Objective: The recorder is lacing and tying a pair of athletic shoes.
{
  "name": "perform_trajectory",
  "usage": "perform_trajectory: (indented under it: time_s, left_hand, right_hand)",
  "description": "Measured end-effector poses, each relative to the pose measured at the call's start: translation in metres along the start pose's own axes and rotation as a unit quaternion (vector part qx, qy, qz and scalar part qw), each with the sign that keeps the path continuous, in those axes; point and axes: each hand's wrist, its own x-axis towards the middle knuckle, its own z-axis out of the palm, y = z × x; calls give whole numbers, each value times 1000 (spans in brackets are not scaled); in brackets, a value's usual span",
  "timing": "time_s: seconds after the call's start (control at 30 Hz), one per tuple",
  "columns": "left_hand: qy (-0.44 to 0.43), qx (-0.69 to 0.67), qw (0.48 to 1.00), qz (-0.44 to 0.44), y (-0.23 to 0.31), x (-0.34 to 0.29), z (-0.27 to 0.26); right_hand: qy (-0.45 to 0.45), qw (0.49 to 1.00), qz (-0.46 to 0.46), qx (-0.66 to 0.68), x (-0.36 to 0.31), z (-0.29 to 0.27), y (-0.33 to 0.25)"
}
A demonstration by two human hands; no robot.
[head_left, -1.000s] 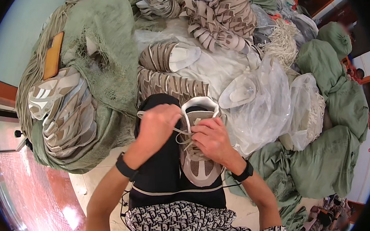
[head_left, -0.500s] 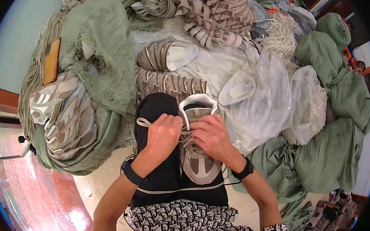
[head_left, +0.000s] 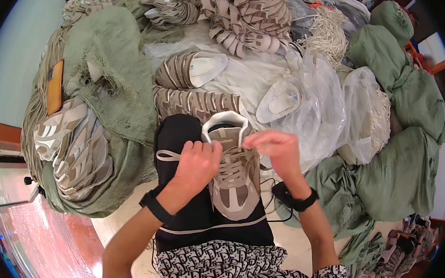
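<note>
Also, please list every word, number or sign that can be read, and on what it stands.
Shirt: repeated dark letters, clear, but I leave printed lettering uncopied.
Shoe: small mark near its opening, too blurred to read.
Elsewhere: nothing I can read.

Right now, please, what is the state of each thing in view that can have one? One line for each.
Shoe: laced, toe toward the person
Lace: pinched in the left hand, loop sticking out
Right hand: beside the shoe, grip unclear
Orange phone: lying flat
Left green sack: frayed, stacked shoe uppers showing
Clear plastic bag: crumpled
Right green sack: bulging
</note>
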Motion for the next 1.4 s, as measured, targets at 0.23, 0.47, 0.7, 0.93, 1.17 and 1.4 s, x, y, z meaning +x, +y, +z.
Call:
perform_trajectory:
  time_s: [0.23,0.47,0.7,0.93,1.17,1.4]
  left_hand:
    - [-408,-200,879,-145,-29,57,-23]
    - [-355,-133,925,-28,-24,58,-16]
    - [-92,-232,967,61,-18,78,-36]
    - [-198,-261,938,-113,-11,84,-17]
    - [-213,-333,904,-160,-3,64,9]
    - [-285,-394,860,-157,-1,79,6]
  right_hand:
    - [108,989,90,-53,-4,-58,-26]
    - [10,958,-92,-270,3,-46,-12]
    - [-34,961,-98,-256,13,-21,31]
    - [-56,926,-132,-348,9,-25,38]
    - [-122,794,-241,-545,14,-16,29]
    - [-81,828,-211,-513,11,-21,38]
